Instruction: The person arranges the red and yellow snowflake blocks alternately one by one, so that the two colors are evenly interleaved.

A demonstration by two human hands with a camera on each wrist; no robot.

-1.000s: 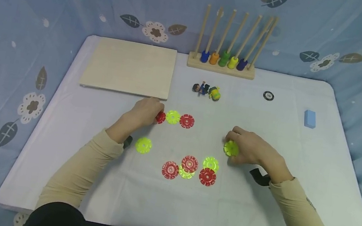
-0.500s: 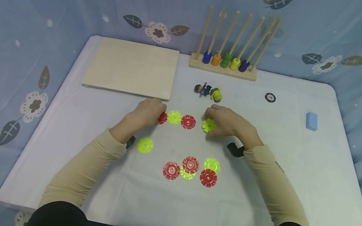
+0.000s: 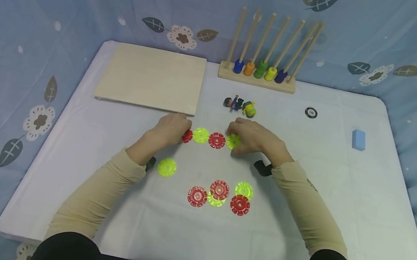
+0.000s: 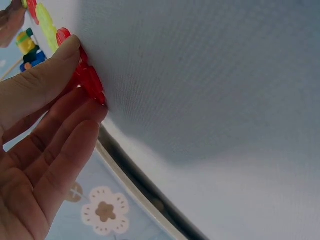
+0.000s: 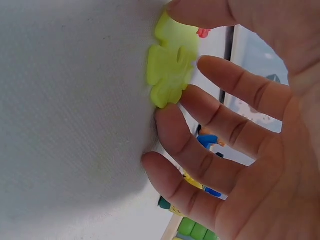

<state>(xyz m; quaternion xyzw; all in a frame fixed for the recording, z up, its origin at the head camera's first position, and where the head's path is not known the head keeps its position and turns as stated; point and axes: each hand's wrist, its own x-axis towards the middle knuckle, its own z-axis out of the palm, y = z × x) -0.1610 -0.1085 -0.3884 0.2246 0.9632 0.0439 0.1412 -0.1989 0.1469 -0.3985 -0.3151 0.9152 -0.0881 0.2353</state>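
Fingers of the left hand are, in the head view, bent round the outer side of a red, notch-edged plastic disc, by which the left end of a short row is formed on the white cloth-covered table. Beside it a lime-green, notch-edged plastic disc is seen, then a second red disc. At the right end a second lime-green disc is held by the right hand; whether its red neighbour is touched cannot be told. Nearer the body, a third lime-green disc is left alone, and a loose, partly overlapping group of discs is also seen.

From the left wrist, the red disc is shown pinched lightly between thumb and fingertips, with the fingers only partly bent.

From the right wrist, the second lime-green disc is shown gripped at its edges between the thumb and the middle fingers; the fingers are fanned and gently bent, opened about as wide as the disc.

The row, it is judged, is being extended in alternating colours. For the next move, the held disc should be seated level with its neighbour, and the grip eased without the row being nudged.
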